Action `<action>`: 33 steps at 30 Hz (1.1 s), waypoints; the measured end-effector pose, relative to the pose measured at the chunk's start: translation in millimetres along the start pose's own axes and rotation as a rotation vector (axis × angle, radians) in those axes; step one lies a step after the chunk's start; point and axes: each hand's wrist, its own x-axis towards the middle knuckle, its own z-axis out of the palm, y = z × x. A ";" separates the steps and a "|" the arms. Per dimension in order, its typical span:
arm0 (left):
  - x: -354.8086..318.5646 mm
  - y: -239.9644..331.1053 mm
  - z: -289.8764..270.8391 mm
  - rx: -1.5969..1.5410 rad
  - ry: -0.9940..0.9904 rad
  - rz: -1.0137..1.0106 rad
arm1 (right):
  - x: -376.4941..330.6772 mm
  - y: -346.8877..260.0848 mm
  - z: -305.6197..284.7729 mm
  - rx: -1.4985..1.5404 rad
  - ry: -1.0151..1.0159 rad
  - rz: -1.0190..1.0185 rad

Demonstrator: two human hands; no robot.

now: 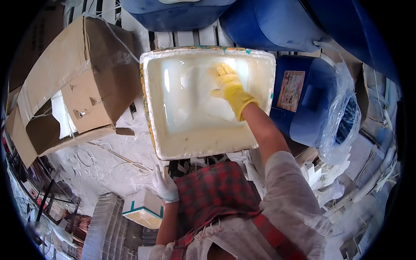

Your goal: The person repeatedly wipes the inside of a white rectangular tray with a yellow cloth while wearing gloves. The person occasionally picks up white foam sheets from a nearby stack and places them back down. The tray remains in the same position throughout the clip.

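Note:
My right hand [229, 89], in a yellow rubber glove, reaches over a white foam box [208, 151] that holds a pale, milky liquid [190, 91]. Its fingers are spread out flat at the liquid, slightly blurred, and nothing shows in its grasp. My left hand [165, 187] wears a thin white glove and hangs by my lap, just below the box's near left corner. Its fingers stretch upward with no object visible in them. A thin stick [119, 157] ends close to those fingertips. A red and black checked apron [212, 190] covers my lap.
Blue plastic drums [277, 26] stand beyond the box, and another blue container [312, 99] wrapped in clear plastic is at its right. A large cardboard carton [78, 78] flanks it on the left. Near my left forearm sits a small white box [143, 208] with green tape beside stacked sheets [104, 225].

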 end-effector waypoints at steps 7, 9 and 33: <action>1.6 11.4 -3.2 0.046 0.045 -0.054 | 8.1 20.5 15.4 0.155 -0.037 -0.052; 2.1 9.0 -3.3 0.036 0.047 -0.064 | 8.7 20.0 15.9 0.177 -0.059 -0.041; -4.9 -4.5 1.1 0.021 0.005 -0.034 | -36.2 -72.3 76.1 -0.022 0.193 -0.480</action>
